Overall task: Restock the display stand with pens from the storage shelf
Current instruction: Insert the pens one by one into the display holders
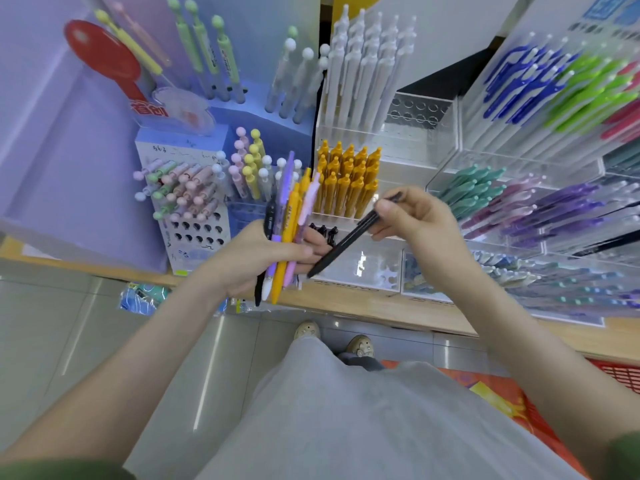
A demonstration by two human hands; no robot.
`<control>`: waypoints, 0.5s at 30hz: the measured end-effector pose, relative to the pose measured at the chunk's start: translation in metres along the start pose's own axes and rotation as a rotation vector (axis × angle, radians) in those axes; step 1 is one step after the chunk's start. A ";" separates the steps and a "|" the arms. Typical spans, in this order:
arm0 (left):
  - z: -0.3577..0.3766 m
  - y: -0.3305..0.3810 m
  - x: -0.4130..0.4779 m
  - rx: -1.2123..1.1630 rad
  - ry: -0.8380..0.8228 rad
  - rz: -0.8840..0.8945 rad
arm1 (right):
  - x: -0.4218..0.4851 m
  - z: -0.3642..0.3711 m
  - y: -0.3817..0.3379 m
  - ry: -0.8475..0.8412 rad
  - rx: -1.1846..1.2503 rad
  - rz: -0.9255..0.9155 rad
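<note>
She stands at the display stand point(381, 261), sorting loose stock into its proper slots. The block of orange pens point(346, 181), upright in its clear tier, is the easiest thing to steer by.

Her left hand point(263, 261), just in front and to the left of the orange pens, is curled round a bundle of pens point(289, 216). It holds purple, orange, pink, white and black barrels fanned upward, with the thumb laid across them.

Her right hand point(412, 220), in front and to the right of the orange block, pinches a single black pen point(346, 242) by its upper half between thumb and fingertips. The pen slants down to the left, and its lower tip lies close by the left hand's fingertips. I cannot tell whether the two touch.

I take this for the step of drawing one pen out of the bundle and choosing where it goes.

Directly in front of the orange pens is a short row of black pens point(323, 232), partly hidden behind the left hand's fingers. That looks the likely home for the black pen.

To place it, she would need to bring the pen upright and point its tip at a free hole in that row. The left hand would have to shift aside so the bundle does not block the slot or knock the orange pens. The wooden worktop point(346, 303) edge runs below both hands.
</note>
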State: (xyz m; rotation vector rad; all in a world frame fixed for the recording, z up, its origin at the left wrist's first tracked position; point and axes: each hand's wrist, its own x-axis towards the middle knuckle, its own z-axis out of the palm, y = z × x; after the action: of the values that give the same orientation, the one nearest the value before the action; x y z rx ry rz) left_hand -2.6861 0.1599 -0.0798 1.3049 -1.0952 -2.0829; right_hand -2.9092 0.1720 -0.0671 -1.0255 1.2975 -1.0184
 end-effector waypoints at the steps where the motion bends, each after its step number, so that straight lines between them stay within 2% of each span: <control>1: -0.003 -0.001 -0.001 -0.034 0.036 0.002 | -0.001 -0.006 0.003 0.055 -0.011 -0.022; 4: -0.012 -0.003 -0.006 -0.066 0.100 0.017 | -0.005 -0.014 0.018 0.130 -0.183 -0.060; 9: -0.014 -0.009 -0.010 -0.072 0.144 0.033 | -0.011 0.001 0.048 0.080 -0.637 -0.231; 15: -0.010 -0.017 -0.012 -0.112 0.106 0.022 | -0.008 0.018 0.065 -0.043 -0.780 -0.286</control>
State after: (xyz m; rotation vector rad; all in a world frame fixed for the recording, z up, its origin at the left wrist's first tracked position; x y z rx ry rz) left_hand -2.6713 0.1748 -0.0894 1.3263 -0.9303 -2.0037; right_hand -2.8904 0.1957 -0.1277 -1.8511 1.5803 -0.6799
